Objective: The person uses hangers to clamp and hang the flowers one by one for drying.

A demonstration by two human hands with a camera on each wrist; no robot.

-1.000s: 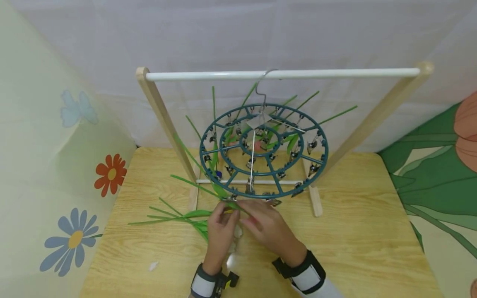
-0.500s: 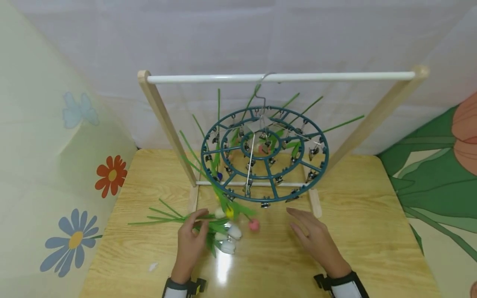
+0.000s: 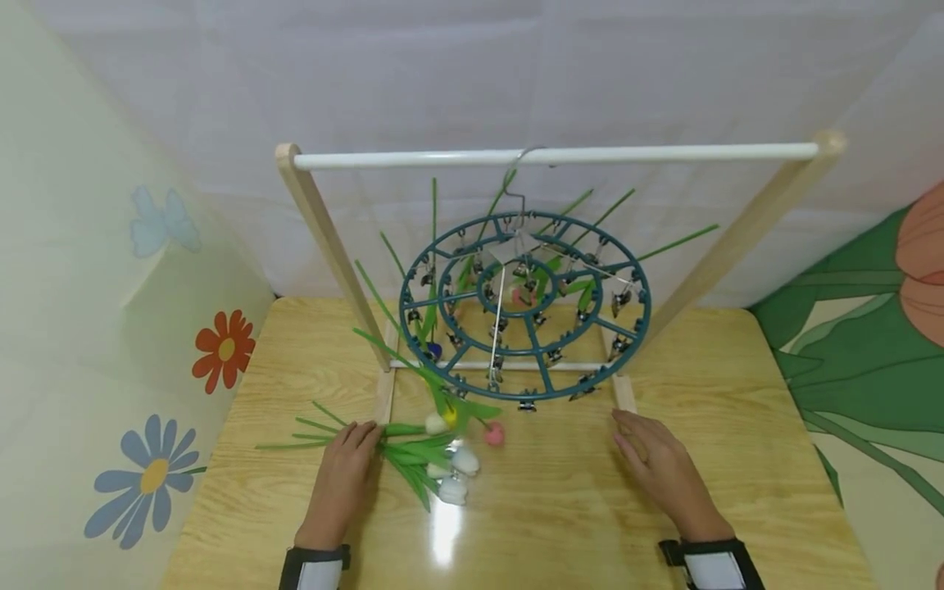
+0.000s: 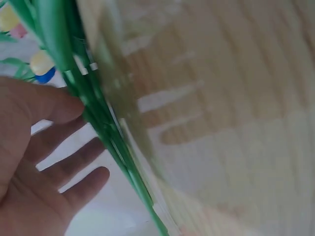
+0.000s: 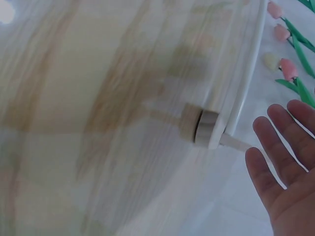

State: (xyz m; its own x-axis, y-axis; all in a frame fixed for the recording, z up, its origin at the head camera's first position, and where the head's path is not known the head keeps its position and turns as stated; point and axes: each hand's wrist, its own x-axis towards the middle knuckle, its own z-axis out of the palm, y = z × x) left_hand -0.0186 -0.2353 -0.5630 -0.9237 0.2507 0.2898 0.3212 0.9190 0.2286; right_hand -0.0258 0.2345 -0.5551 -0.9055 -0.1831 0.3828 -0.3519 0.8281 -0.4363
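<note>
White artificial tulips lie in a loose bunch at the front left of the table, heads to the right. My left hand is at their green stems; in the left wrist view its thumb tip meets them while the other fingers stay spread. My right hand is off to the right, fingers relaxed and holding nothing, near the rack's right foot. Over the table hangs a round dark-green clip hanger, with several tulips clipped upside down. A pink tulip and a yellow tulip hang at its front left.
The hanger hooks onto a white rail between wooden posts. A lower white bar joins the posts near the table. A white cloth stands behind; flower-painted panels flank both sides.
Both hands have come away from the tulip at the hanger's front left, which now hangs there. The left hand has moved left to the lying stems; the right has drawn off to the right.
</note>
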